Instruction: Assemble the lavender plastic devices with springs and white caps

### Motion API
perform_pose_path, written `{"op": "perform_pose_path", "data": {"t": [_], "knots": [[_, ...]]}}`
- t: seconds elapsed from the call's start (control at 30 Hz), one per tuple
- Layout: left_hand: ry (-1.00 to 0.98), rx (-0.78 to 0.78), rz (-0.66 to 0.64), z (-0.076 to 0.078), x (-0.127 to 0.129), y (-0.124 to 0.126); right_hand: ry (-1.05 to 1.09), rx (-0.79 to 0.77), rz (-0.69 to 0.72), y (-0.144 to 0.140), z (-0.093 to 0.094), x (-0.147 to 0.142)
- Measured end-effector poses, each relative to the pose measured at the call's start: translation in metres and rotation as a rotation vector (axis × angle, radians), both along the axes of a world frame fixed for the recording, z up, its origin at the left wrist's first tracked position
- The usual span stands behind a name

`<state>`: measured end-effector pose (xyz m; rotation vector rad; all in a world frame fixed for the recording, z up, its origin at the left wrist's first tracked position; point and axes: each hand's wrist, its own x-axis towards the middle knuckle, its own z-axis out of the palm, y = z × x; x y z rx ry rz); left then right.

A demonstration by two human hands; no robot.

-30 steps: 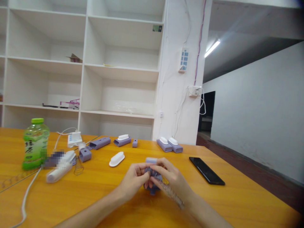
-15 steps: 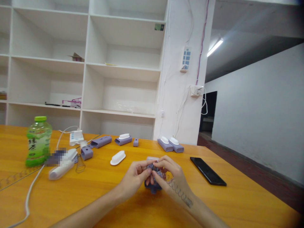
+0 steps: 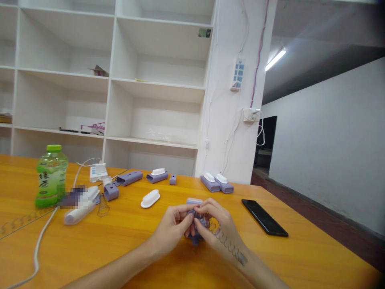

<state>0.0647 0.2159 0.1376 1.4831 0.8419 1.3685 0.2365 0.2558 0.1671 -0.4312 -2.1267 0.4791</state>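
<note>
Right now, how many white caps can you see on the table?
4: one loose cap near the middle, one on a purple piece behind it, two on purple pieces by the pillar. Others may be hidden.

A table [image 3: 126,241] is seen bearing a bottle [image 3: 50,176], a phone [image 3: 264,217], a cable [image 3: 37,241] and purple parts [image 3: 216,183].

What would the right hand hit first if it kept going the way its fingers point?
The right hand points up-left, fingers already on the purple part gripped with the left hand. Beyond those, probably the white cap on the table; depth is unclear.
</note>
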Motion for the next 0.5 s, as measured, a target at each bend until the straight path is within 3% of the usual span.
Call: {"op": "perform_pose_path", "data": {"t": [0.5], "knots": [[-0.002, 0.016, -0.082, 0.0001, -0.0063, -0.0025, -0.037, 0.058, -0.003, -0.0025, 0.0005, 0.0039]]}}
